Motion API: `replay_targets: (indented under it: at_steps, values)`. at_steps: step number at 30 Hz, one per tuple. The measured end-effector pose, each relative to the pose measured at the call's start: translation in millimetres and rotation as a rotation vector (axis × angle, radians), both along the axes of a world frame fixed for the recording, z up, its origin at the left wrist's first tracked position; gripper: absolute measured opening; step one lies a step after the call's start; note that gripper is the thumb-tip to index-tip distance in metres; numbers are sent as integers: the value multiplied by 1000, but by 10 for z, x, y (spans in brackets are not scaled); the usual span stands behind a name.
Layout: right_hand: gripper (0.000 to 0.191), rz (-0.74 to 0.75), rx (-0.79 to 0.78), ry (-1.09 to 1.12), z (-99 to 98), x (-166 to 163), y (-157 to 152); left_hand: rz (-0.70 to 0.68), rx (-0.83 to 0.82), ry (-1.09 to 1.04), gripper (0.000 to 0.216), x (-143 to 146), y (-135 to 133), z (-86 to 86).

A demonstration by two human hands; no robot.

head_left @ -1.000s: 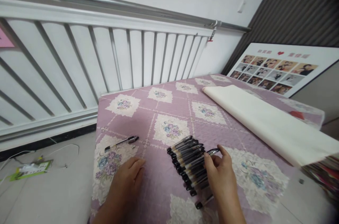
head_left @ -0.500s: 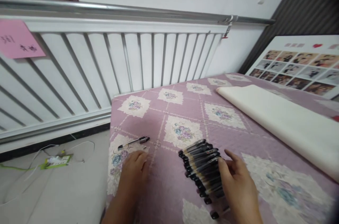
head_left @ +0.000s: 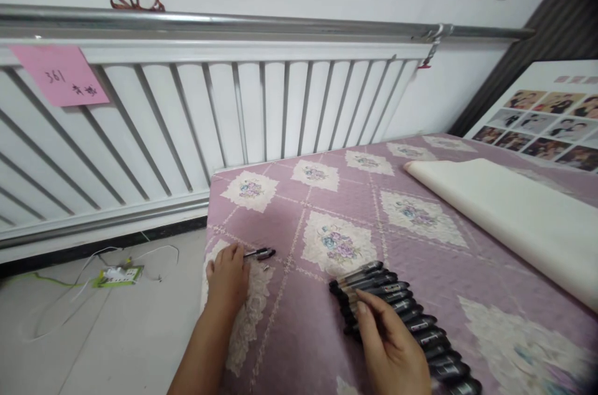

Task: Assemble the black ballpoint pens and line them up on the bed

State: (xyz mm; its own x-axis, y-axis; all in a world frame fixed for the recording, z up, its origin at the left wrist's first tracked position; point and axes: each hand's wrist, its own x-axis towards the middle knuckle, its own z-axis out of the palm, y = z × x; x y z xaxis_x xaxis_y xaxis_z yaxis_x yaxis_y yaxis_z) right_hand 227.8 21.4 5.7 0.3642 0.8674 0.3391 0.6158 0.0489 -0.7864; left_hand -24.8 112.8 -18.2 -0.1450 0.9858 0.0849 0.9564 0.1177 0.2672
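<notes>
A row of several black-capped pens (head_left: 420, 323) lies side by side on the purple floral bedspread (head_left: 299, 314). My right hand (head_left: 395, 345) is over the near left part of this row, thumb and index fingertips close together at the pens' barrels. Whether a pen is between those fingertips is hidden. Further left, near the bed's edge, my left hand (head_left: 230, 280) has its fingers curled over a single pen (head_left: 260, 253). Only that pen's dark right end shows past the fingers. A tiny pale bit (head_left: 266, 268) lies just below it.
A rolled cream sheet (head_left: 509, 220) lies at the right of the bed, with a photo board (head_left: 537, 121) behind it. Along the wall runs a white radiator (head_left: 275, 108) with a pink note (head_left: 60, 75). Glasses (head_left: 135, 1) rest on the pipe. A power strip (head_left: 118, 275) with cables sits on the floor.
My left hand has moved up onto the single pen, covering most of it. The right hand has shifted left across the row, its thumb and index finger closing. The view has turned slightly left.
</notes>
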Motion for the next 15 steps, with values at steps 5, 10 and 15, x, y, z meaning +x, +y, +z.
replay_targets:
  at_steps: [5, 10, 15]
  values:
    - [27, 75, 24, -17, -67, -85, 27, -23, -43, 13, 27, -47, -14, 41]
    - [27, 105, 21, -32, -53, -192, 48, -87, -42, -4, 19, -61, -130, 78]
    - [27, 143, -9, -47, -34, -288, 54, -217, -43, -71, 16, -132, -279, 98]
